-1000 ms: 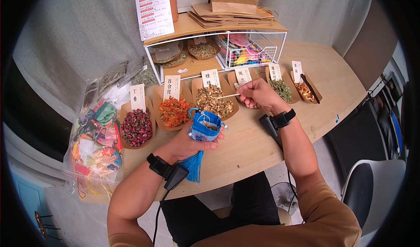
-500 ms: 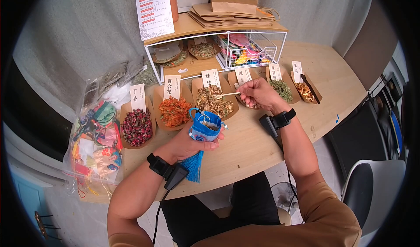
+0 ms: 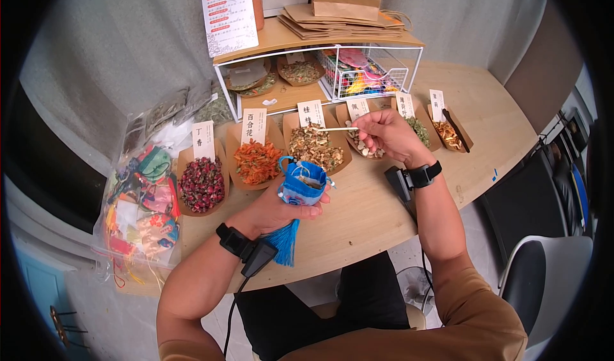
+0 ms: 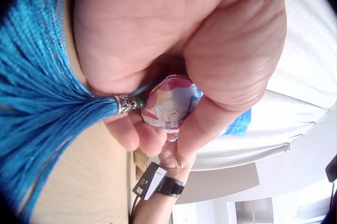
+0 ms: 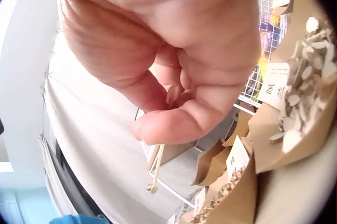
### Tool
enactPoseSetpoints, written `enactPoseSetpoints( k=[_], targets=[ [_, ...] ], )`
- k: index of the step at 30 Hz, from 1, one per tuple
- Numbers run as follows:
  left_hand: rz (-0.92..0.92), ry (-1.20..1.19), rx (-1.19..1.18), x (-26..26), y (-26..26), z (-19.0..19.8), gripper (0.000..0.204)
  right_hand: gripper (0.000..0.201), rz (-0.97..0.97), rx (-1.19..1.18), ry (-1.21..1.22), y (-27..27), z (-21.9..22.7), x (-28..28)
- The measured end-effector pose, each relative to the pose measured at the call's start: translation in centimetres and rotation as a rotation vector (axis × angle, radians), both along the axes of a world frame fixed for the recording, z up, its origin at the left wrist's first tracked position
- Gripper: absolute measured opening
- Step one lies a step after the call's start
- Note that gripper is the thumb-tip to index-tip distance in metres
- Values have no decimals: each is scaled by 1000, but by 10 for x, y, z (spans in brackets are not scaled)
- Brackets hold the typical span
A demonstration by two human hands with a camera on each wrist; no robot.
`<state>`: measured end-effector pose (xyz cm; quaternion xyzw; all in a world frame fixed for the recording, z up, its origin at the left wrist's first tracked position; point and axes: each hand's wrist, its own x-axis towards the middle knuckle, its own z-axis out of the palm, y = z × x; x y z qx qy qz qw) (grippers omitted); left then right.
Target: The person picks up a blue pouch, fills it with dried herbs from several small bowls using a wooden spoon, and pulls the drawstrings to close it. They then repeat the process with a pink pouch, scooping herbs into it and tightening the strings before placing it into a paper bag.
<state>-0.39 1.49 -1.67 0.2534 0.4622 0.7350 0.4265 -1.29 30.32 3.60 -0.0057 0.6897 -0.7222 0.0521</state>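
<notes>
My left hand (image 3: 275, 211) holds a blue drawstring sachet pouch (image 3: 302, 189) upright, its mouth wide and some brownish filling showing inside. A blue tassel (image 3: 281, 243) hangs below the palm; the left wrist view shows the pouch's printed base (image 4: 171, 105) between thumb and fingers. With thumb and fingertips my right hand (image 3: 390, 134) pinches a slim pale spoon (image 3: 336, 129). Its tip points left, over the tray of tan chopped twigs (image 3: 316, 147). In the right wrist view a small brown bit sits at the spoon's tip (image 5: 152, 188). Beneath the right hand is a tray of pale slices (image 5: 310, 76).
Labelled paper trays line the table: dark red buds (image 3: 201, 185), orange petals (image 3: 256, 163), green leaves (image 3: 419, 131), and yellowish flowers with dark tongs (image 3: 457, 131). A bag of colourful pouches (image 3: 153, 201) lies left. Behind stands a shelf (image 3: 281, 38) with a wire basket (image 3: 368, 79).
My right hand has lifted slightly and shifted right, raising the spoon from within the chopped twigs to above them. The left hand and pouch stay nearly in place; the head view has tilted slightly.
</notes>
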Motion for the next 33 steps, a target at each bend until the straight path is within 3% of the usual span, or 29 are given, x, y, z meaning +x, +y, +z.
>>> enactPoseSetpoints(
  k=[4, 10, 16, 22, 25, 33],
  targets=[
    [0, -12, -7, 0, 0, 2, 52, 15, 128, -85, 86, -7, 12, 14],
    [5, -21, 8, 1, 1, 2, 51, 12, 207, 149, 204, -16, 21, 27],
    [6, -10, 22, 1, 2, 1, 50, 13, 296, 143, 308, -14, 16, 24],
    [4, -17, 21, 1, 1, 1, 50, 14, 146, 67, 311, -11, 13, 21],
    [-5, -20, 10, 0, 0, 1, 51, 12, -24, -13, 272, -10, 10, 14],
    [-11, -1, -1, 0, 0, 1, 51, 11, -214, 193, 114, -2, -1, 0]
  ],
)
